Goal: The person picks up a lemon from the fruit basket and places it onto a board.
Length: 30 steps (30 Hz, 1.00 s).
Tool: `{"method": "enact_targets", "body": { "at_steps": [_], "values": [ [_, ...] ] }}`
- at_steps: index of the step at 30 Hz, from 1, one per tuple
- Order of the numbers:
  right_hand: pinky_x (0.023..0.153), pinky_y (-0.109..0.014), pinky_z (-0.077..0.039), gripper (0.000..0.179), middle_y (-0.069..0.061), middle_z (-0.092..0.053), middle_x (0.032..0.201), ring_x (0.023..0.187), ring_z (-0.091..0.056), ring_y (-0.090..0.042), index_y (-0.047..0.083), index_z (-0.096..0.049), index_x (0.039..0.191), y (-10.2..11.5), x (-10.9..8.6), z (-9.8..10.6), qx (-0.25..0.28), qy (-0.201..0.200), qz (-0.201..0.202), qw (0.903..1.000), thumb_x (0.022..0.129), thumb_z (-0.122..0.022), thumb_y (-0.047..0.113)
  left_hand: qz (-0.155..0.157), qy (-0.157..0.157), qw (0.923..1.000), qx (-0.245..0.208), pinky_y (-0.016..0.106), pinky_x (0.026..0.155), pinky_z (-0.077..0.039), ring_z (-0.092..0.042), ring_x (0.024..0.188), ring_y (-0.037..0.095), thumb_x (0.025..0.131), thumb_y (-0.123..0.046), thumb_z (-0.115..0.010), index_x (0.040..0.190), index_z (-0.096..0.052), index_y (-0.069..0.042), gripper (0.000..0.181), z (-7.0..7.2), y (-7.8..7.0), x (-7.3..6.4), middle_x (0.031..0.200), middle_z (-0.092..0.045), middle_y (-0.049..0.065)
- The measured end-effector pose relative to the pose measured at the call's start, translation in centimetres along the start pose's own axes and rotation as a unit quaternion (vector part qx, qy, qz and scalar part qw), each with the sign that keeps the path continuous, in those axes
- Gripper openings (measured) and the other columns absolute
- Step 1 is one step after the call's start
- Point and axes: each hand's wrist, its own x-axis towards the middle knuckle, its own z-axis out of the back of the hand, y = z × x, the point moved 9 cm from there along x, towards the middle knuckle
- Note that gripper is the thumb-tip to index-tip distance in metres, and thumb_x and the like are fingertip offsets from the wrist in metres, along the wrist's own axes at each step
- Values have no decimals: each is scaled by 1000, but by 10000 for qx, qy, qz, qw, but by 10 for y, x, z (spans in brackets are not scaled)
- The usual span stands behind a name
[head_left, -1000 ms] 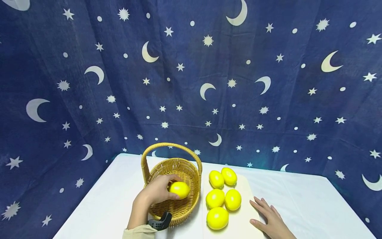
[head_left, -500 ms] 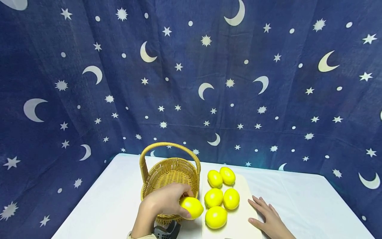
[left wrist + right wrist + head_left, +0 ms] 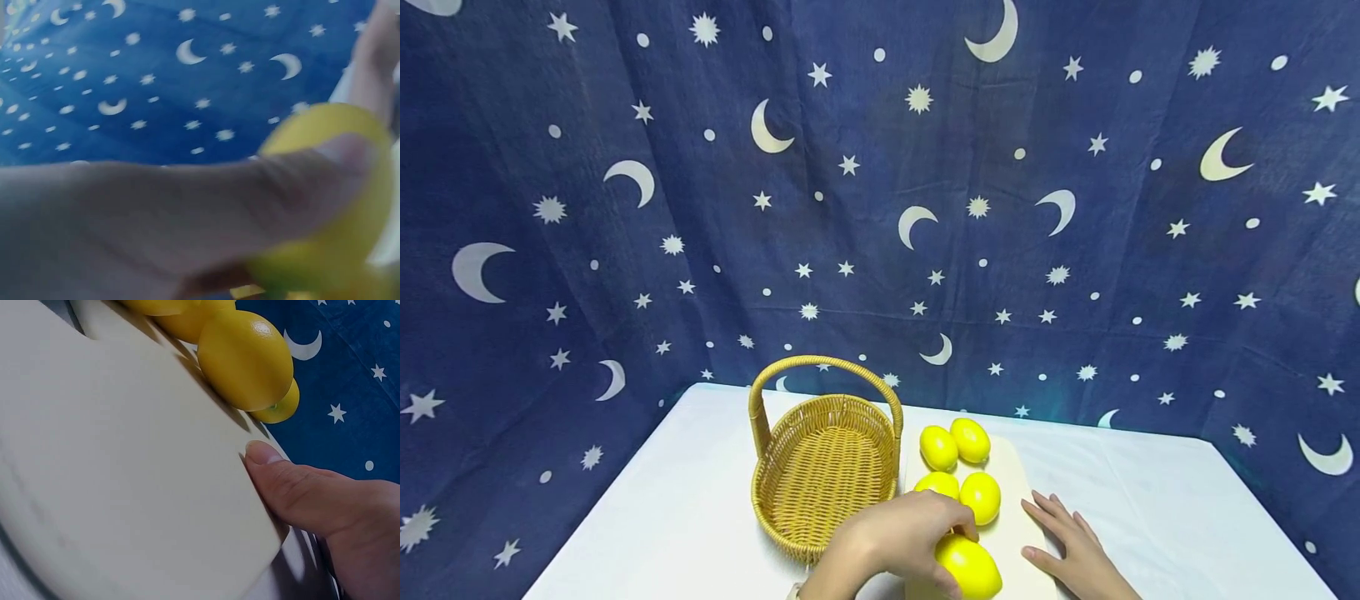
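My left hand (image 3: pixel 898 533) grips a yellow lemon (image 3: pixel 970 568) low over the near part of a cream board. In the left wrist view the thumb (image 3: pixel 269 194) lies across this lemon (image 3: pixel 369 200). Several more lemons lie on the board (image 3: pixel 1015 475), among them a far pair (image 3: pixel 971 441) and one in the middle (image 3: pixel 981 497); the left hand partly hides the nearer ones. My right hand (image 3: pixel 1071 546) rests at the board's right edge with fingers spread. Its thumb (image 3: pixel 294 487) touches the edge of the board (image 3: pixel 137 456) in the right wrist view.
A wicker basket (image 3: pixel 831 483) with a tall arched handle (image 3: pixel 827 361) stands left of the board, its woven bottom bare. White cloth (image 3: pixel 685 500) covers the table. Behind it hangs a dark blue curtain (image 3: pixel 850 233) with moons and stars.
My left hand has carried the lemon up out of the basket, over its rim and rightward to the near part of the board. The right hand has stayed in place.
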Motion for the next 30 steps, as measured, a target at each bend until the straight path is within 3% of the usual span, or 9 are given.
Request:
{"method": "enact_targets", "body": {
  "at_steps": [4,9,12,17,20,30],
  "values": [
    [107,-72,-6,76,-22,-37,148,138,-18,-51,8,-49,138,2,-1,1,3,-88,166,9998,78,-69,50,-212,-372,9989,207,7,78,-42,-50,83,-9,70,-40,-83,108,-63,-26,46,-10,-8,17,98,-60,-21],
    [108,-71,-4,76,-20,-36,148,139,-16,-49,10,-50,137,3,0,1,112,-123,230,9996,76,-72,48,-205,-763,9964,314,8,85,-43,-52,90,-9,72,-43,-80,116,-60,-28,50,-23,-6,29,106,-59,-20],
    [109,-70,-1,77,-19,-35,150,140,-15,-48,11,-49,138,3,1,0,180,-78,170,9997,75,-71,50,-214,-816,9961,266,8,87,-43,-51,90,-9,73,-42,-80,117,-60,-29,50,-32,-2,34,107,-57,-19],
    [108,-71,-1,72,-20,-34,150,141,-12,-49,11,-49,138,5,-1,3,239,-168,423,9987,79,-69,47,-185,-890,9950,411,9,86,-44,-51,87,-8,73,-40,-80,116,-61,-29,48,-43,4,38,106,-56,-19],
    [107,-72,-3,70,-22,-35,149,140,-13,-51,9,-50,137,8,-4,5,250,-238,589,9977,81,-68,46,-169,-913,9942,545,9,86,-44,-51,87,-8,73,-40,-80,116,-62,-29,48,-47,7,40,105,-57,-19],
    [106,-72,-4,70,-23,-36,148,139,-15,-51,9,-50,137,8,-8,8,239,-294,594,9975,81,-67,48,-12,-839,9934,780,13,88,-46,-53,90,-6,74,-44,-78,119,-62,-31,50,-58,8,47,107,-58,-18]
  ]
}}
